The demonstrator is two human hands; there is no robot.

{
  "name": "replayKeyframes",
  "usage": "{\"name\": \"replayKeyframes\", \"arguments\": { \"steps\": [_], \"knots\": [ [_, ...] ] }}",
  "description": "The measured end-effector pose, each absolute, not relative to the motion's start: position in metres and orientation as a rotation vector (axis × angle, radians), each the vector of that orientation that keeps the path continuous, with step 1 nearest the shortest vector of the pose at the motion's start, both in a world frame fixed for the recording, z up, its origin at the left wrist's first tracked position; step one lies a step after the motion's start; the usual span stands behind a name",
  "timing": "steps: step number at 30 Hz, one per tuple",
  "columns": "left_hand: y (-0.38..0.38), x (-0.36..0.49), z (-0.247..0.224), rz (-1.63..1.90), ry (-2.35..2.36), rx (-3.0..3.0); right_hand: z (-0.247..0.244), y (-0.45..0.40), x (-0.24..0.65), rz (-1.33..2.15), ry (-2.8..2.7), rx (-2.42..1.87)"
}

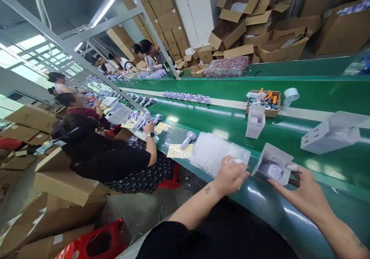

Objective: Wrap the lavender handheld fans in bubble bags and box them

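Note:
My right hand [306,189] grips the side of an open white box [261,170], thumb below and fingers at its rim. Inside the box lies a pale, round-ended item [274,170], partly in shadow. Just left of the box, my left hand [232,174] is closed at the right end of a fanned stack of bubble-wrap bags [212,151]. Clear, whitish bubble wrap shows at its fingertips, slightly blurred. Beyond the stack, a lavender handheld fan [188,138] rests on yellowish paper [173,151].
Two white boxes, one upright [255,126] and one lying over [329,133], are on the green bench. Behind sits a carton of parts [264,101] beside a standing white fan [290,97]. A co-worker [115,155] sits at left. A red stool [95,239] is below.

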State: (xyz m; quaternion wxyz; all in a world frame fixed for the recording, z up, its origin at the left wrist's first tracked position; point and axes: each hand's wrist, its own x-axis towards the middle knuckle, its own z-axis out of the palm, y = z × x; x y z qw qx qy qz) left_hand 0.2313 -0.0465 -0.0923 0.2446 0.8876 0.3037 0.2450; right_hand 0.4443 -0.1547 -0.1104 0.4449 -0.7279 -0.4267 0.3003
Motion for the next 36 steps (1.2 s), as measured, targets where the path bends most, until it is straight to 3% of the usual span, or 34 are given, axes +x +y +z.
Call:
{"name": "replayKeyframes", "arguments": {
  "steps": [2,5,11,16,19,22,24,27,31,36],
  "knots": [
    [0.004,0.177,-0.105,0.796,1.297,2.08,-0.098,-0.106,0.43,0.666,-1.189,-1.762],
    [0.079,0.099,-0.134,0.563,1.9,1.668,-0.096,-0.01,0.408,0.669,-1.29,-1.649],
    [0.157,0.015,-0.192,0.211,2.091,1.643,-0.136,0.161,0.376,0.722,-1.386,-1.552],
    [0.174,-0.004,-0.212,0.017,1.973,1.771,-0.153,0.209,0.371,0.708,-1.403,-1.626],
    [0.175,-0.002,-0.201,0.146,1.889,1.694,-0.148,0.191,0.373,0.614,-1.373,-1.619],
    [0.157,0.023,-0.18,0.49,1.643,1.216,-0.147,0.139,0.356,0.634,-1.148,-1.618],
    [0.13,0.055,-0.167,0.588,1.385,0.912,-0.15,0.096,0.333,0.974,-0.911,-1.58],
    [0.074,0.114,-0.159,0.432,1.097,0.786,-0.16,0.039,0.303,1.54,-0.598,-1.287],
    [0.014,0.163,-0.174,0.103,0.817,1.351,-0.169,-0.012,0.316,1.399,-0.182,-1.225],
    [0.007,0.172,-0.205,-0.359,0.431,2.413,-0.162,-0.08,0.385,1.26,0.046,-1.383]
  ]
}}
